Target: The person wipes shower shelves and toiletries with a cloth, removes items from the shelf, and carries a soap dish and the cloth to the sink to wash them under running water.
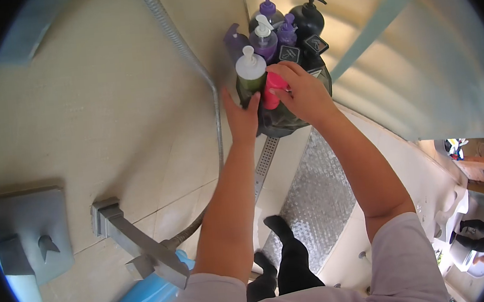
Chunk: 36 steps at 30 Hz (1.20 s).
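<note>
- The right hand [308,94] is gripping a bright pink, rounded plastic container [272,83], its fingers closing over the top and its thumb pressing the near side, likely so that the smooth body is not slipping.
- The pink container is sitting at the centre of this clock, twelve o'clock pointing to the top of the view; it is showing at the near side of a cluster of bottles.
- At half past ten, a dark green bottle with a wide white pump top [251,68] is standing just beside it.
- The left hand [242,116] is reaching up at the green bottle's lower end, fingers spreading open and thumb lying along its right side, perhaps to be steadying it; whether they are touching is impossible to tell.
- Toward twelve, a clear-shouldered purple bottle with a white pump [264,44] is standing; at one o'clock, a rounded black pump bottle [307,20] is rising farther back. Both are probably standing upright to leave their pumps reachable.
- A dark, glossy, rounded holder [282,129] is showing beneath the group, apparently keeping everything together.
- At nine, a ribbed metal shower hose [215,104] is hanging along the wall, clear of both hands.
</note>
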Motion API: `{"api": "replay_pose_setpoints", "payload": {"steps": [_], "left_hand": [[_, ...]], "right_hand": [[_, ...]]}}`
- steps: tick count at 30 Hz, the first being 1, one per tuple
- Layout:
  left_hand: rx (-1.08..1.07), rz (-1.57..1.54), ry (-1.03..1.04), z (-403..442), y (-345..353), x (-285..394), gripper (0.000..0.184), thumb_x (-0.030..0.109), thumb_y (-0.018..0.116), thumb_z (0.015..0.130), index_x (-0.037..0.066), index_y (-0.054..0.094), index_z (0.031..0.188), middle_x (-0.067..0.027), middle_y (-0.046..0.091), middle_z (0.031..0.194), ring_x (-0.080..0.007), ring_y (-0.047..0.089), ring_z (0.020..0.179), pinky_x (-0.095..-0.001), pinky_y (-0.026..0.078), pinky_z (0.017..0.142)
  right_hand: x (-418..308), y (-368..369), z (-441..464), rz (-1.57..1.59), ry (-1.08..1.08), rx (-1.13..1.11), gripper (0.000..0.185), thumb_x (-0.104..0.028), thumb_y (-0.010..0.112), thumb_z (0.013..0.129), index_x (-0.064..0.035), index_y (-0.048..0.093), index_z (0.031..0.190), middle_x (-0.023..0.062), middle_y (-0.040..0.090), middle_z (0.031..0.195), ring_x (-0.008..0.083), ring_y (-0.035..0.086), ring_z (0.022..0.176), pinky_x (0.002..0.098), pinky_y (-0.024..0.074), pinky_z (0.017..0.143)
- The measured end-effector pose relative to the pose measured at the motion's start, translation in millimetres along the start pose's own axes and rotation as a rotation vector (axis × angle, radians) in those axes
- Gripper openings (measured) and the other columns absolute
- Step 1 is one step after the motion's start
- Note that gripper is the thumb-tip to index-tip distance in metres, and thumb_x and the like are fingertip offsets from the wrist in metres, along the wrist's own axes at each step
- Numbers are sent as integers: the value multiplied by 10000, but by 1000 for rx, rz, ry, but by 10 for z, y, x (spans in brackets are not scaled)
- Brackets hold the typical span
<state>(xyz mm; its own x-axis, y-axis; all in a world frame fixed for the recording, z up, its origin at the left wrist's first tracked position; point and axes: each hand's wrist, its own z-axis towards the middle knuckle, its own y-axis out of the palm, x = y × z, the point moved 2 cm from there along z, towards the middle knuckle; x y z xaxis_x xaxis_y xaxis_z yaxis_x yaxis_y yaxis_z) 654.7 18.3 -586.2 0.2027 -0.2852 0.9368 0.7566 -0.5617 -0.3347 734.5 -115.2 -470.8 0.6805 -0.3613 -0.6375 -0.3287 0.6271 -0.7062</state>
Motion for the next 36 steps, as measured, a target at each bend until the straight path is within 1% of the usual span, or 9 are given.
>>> {"api": "replay_pose_setpoints", "payload": {"steps": [5, 7, 10, 14, 20, 23, 26, 32, 36], "left_hand": [[-93, -114, -451, -897, -437, -6, 713, 236, 766, 704, 51, 373, 1270, -132, 502, 1118, -190, 549, 928, -285, 478, 753], [-245, -191, -585, -1341, -609, 21, 614, 241, 755, 708, 49, 446, 1202, -118, 568, 1029, -201, 566, 913, -306, 451, 791], [-516, -26, -592, -1908, -911, 19, 517, 210, 734, 717, 75, 498, 1156, -104, 604, 926, -206, 586, 868, -312, 460, 777], [-781, 112, -544, -2473, -1304, 92, 452, 255, 716, 730, 82, 540, 1109, -110, 610, 999, -251, 587, 955, -328, 451, 830], [-747, 120, -593, -2936, -1875, 293, 459, 238, 705, 739, 75, 521, 1126, -134, 586, 1041, -270, 577, 958, -333, 455, 825], [-629, 75, -512, -3020, -2132, 562, 487, 213, 715, 733, 53, 500, 1140, -129, 581, 1066, -248, 574, 971, -334, 457, 827], [-541, 71, -570, -3186, -2325, 598, 428, 197, 706, 748, 44, 515, 1099, -116, 602, 1017, -232, 590, 932, -326, 466, 808], [-516, 23, -559, -3253, -2738, 1075, 249, 135, 651, 810, 50, 536, 1014, -63, 605, 853, -115, 571, 779, -253, 477, 686], [-327, -16, -446, -3252, -2955, 1188, 222, 166, 573, 864, 28, 523, 1031, -97, 628, 873, -184, 608, 815, -301, 472, 749]], "right_hand": [[39, 70, 105, 22, 48, 24, 388, -159, 625, 761, -149, 511, 1132, 85, 530, 1144, 317, 579, 919, 383, 484, 761], [-3, 74, 123, -29, 64, 11, 398, -152, 628, 754, -147, 508, 1133, 79, 525, 1153, 315, 578, 924, 383, 484, 766], [-16, 100, 110, -99, -10, 23, 420, -124, 642, 746, -130, 497, 1141, 87, 517, 1156, 314, 590, 896, 378, 491, 751], [34, 115, 141, -125, -62, 41, 483, -109, 665, 730, -122, 474, 1174, 86, 495, 1180, 290, 600, 898, 366, 498, 732], [-38, 16, 99, -4, 163, -93, 614, -100, 718, 683, -123, 435, 1227, 75, 449, 1223, 225, 598, 867, 314, 509, 701], [-92, -31, -40, 99, 149, -24, 610, -114, 713, 674, -114, 435, 1216, 112, 433, 1227, 291, 594, 857, 334, 506, 719], [-72, 28, -267, 110, 129, 238, 634, -87, 725, 669, -71, 422, 1226, 148, 428, 1215, 268, 586, 857, 302, 506, 693], [-34, 471, -1096, 306, 360, 402, 524, -102, 715, 718, -13, 464, 1170, 157, 459, 1178, 216, 567, 896, 270, 497, 679], [-656, 599, -1662, 491, 521, -41, 327, -122, 649, 792, -26, 534, 1082, 118, 527, 1083, 201, 562, 896, 297, 471, 757]]}}
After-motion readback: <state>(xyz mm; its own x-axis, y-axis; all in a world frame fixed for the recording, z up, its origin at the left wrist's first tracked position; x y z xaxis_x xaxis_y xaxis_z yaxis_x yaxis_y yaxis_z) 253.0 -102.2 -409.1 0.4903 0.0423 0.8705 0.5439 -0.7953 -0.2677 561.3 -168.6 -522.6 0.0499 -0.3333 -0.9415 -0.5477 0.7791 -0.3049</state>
